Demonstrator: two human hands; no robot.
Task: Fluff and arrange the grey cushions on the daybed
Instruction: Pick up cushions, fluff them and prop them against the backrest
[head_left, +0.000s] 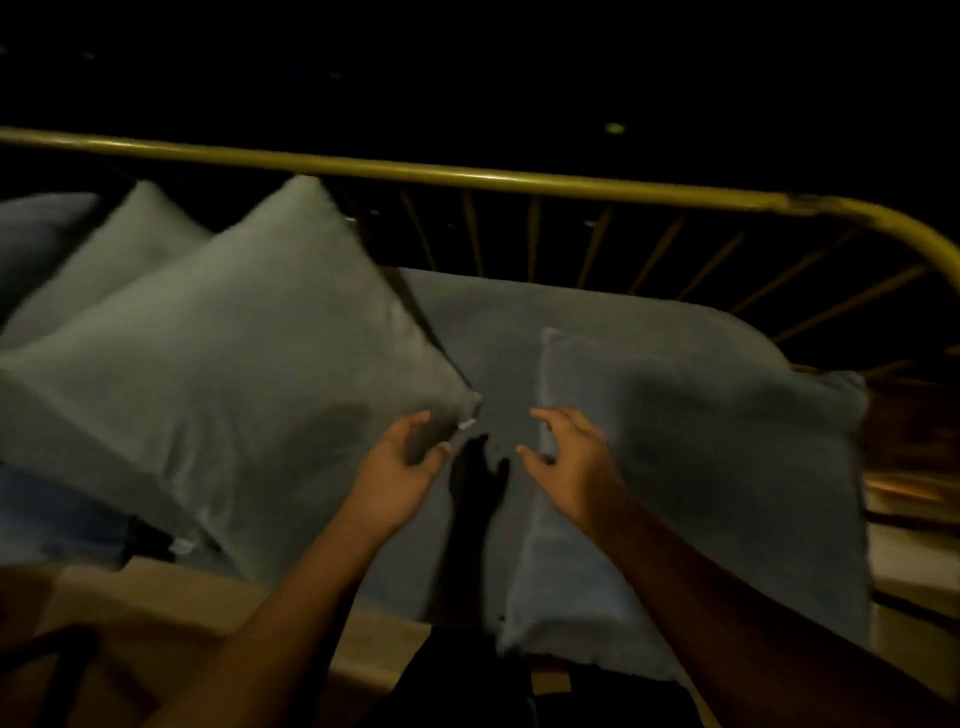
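**Two empty hands between the cushions**

Two hands hover with fingers spread wide, holding nothing: left hand (400, 467) just beside the propped cushion's (228, 364) lower corner, right hand (566, 457) at the flat cushion's (685, 467) inner edge. The flat one overhangs the daybed's (467, 332) front edge and may slip off. Bare mattress lies between, toward the brass rail (467, 174).

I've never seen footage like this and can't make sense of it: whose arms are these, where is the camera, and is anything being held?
The one picture comes from a camera worn on a person's head, looking down at their own bare arms. The left hand and right hand are both open, holding nothing. They reach over a daybed with a brass rail. A grey cushion leans tilted on the left, with another cushion behind it. The flat cushion lies on the right, by the right hand.
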